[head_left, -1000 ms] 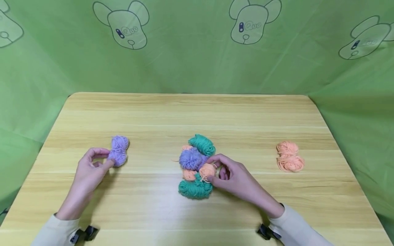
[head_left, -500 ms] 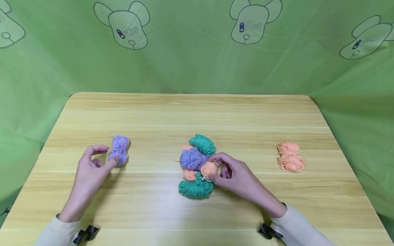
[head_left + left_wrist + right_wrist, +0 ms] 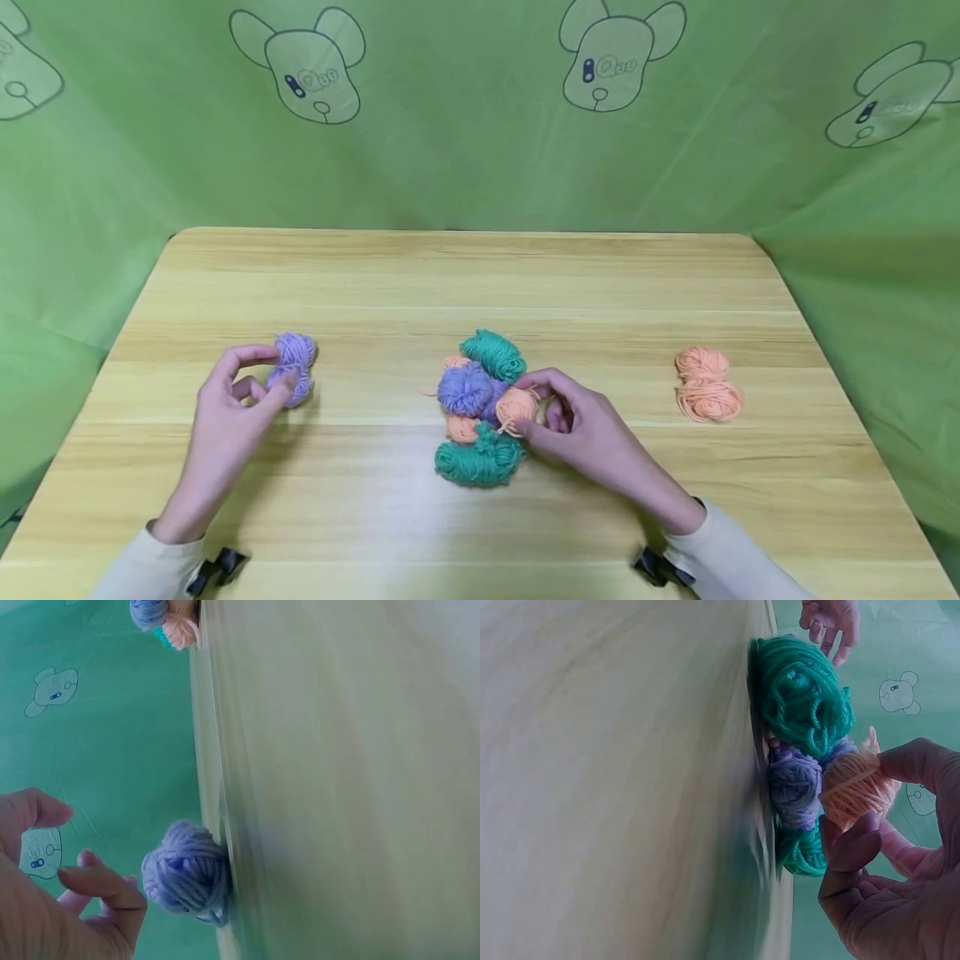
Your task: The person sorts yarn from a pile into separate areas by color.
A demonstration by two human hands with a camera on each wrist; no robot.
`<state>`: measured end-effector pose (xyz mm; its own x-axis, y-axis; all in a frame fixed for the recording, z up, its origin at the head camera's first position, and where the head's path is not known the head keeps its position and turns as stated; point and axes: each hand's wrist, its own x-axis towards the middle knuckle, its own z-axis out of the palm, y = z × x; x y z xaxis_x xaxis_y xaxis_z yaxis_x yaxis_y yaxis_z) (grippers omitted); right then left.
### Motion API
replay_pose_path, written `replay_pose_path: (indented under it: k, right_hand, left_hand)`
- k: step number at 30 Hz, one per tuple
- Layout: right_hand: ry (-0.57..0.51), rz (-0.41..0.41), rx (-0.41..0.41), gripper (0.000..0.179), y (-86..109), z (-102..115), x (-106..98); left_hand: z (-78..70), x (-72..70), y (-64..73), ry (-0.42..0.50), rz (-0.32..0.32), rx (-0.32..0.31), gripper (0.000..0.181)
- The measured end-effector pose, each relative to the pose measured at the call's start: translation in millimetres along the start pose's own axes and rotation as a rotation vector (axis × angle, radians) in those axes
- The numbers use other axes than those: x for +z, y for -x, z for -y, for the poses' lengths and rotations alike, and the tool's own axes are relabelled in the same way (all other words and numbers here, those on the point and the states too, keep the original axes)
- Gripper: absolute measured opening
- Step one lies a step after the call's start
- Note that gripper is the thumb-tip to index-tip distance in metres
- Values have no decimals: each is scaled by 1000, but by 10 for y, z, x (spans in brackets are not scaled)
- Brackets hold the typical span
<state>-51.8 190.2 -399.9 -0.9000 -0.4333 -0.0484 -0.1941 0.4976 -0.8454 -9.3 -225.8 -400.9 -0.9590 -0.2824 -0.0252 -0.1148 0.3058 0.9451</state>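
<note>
On the left of the table a purple skein of yarn (image 3: 297,350) lies pinched in at its middle. My left hand (image 3: 232,417) hovers beside it, thumb and forefinger spread; the left wrist view shows a gap between the fingers and the purple skein (image 3: 186,874). At the centre is a pile of yarn, and my right hand (image 3: 592,433) pinches a peach skein of yarn (image 3: 517,408) at its right side. In the right wrist view thumb and fingertips press on the peach skein (image 3: 855,787), which overlaps the pile.
Two green skeins, a far one (image 3: 493,355) and a near one (image 3: 477,463), bound the pile. Between them lie a purple skein (image 3: 463,389) and a peach one (image 3: 462,428). Another peach skein (image 3: 708,385) rests on the right of the wooden table (image 3: 600,292). A green curtain (image 3: 465,150) hangs behind.
My left fingers have let go of the purple skein and spread, the hand rising a little to the right. My right hand has drawn the peach skein slightly to the right.
</note>
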Motion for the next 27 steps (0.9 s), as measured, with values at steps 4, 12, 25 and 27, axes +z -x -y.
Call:
replay_pose_path:
  k: [4, 12, 25, 27]
  right_hand:
    - [-4, -12, 9, 46, 2, -8, -33]
    - [-18, -42, 7, 45, 10, -25, -87]
    - [0, -79, 75, 41, 37, -122, -243]
    - [10, -86, 81, 41, 45, -146, -282]
  left_hand:
    - [-34, 38, 23, -15, 73, 12, 48]
    - [-116, 158, 40, -1, 151, 81, 50]
    - [-147, 363, -3, 10, 255, 115, 47]
    - [-142, 391, -11, 20, 271, 108, 47]
